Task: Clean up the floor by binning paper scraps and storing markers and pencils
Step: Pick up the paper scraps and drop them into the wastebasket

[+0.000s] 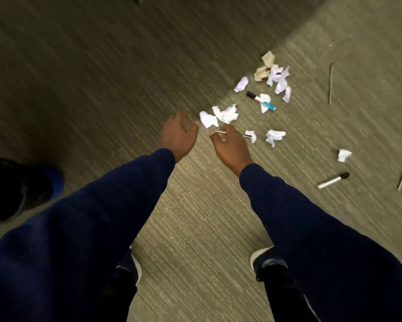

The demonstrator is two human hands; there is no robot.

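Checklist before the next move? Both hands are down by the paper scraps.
1. Right hand grip on pencil: ok, fingers curled round it.
2. Left hand free: ok, open and empty.
3. Nearest paper scrap within the left hand's reach: looks ok, just past its fingertips.
4. Markers stored: not ok. The black-capped marker lies on the carpet, and the second marker is partly under a white scrap.
5. Bin location: cannot tell. The dark object at the left edge is unclear.
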